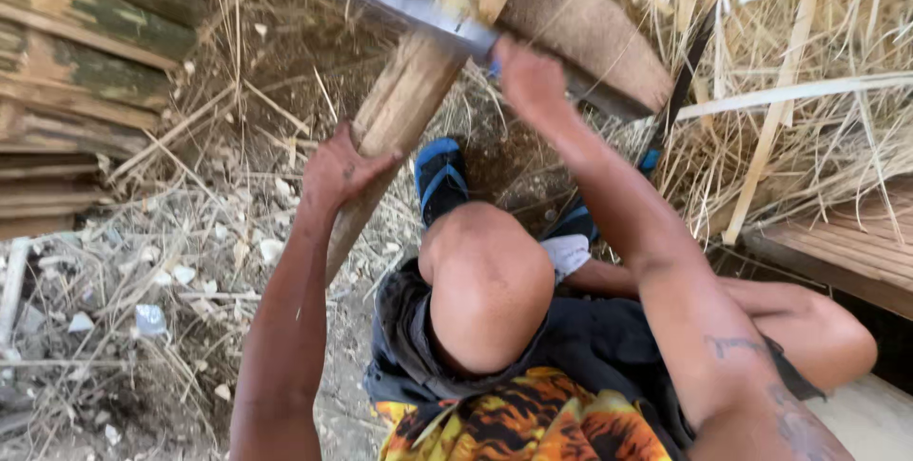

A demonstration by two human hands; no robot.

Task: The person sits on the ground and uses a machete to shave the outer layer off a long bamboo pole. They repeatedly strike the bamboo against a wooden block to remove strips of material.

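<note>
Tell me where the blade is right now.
In the head view, the blade runs across the top centre, held by the right hand, biting into the bamboo above the left hand.

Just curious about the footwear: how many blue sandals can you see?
2: one blue sandal beside the bamboo pole, another largely hidden behind the right forearm. No others show.

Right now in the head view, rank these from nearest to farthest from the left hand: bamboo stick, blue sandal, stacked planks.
1. bamboo stick: gripped in the left hand.
2. blue sandal: just to its right, on the ground.
3. stacked planks: far left edge.
</note>
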